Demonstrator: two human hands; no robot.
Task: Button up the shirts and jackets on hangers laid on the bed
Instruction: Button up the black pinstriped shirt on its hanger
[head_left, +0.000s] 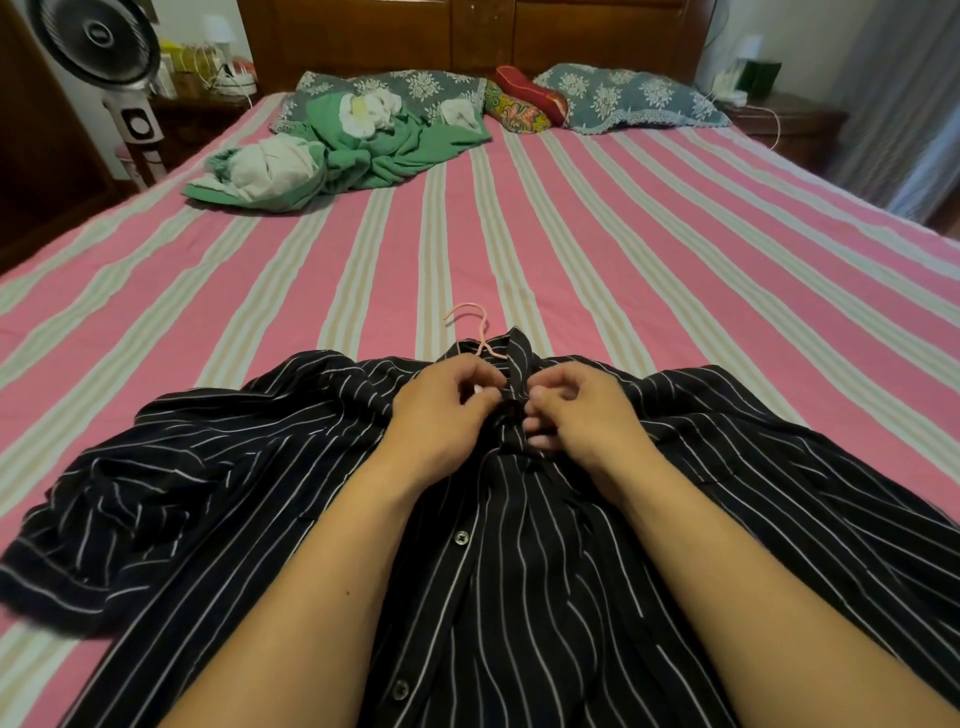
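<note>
A black shirt with thin white stripes (218, 483) lies flat on the bed, collar away from me, on a pink hanger whose hook (470, 325) pokes out past the collar. My left hand (441, 415) and my right hand (579, 415) meet at the placket just below the collar, fingers curled and pinching the two front edges of the shirt together. The button between the fingertips is hidden. Two dark buttons (461, 537) show lower down the placket between my forearms.
The bed has a pink and cream striped sheet (649, 270). A crumpled green and white garment (332, 150) lies at the far left by two patterned pillows (628, 98). A standing fan (98, 47) is beside the bed at left, nightstands on both sides.
</note>
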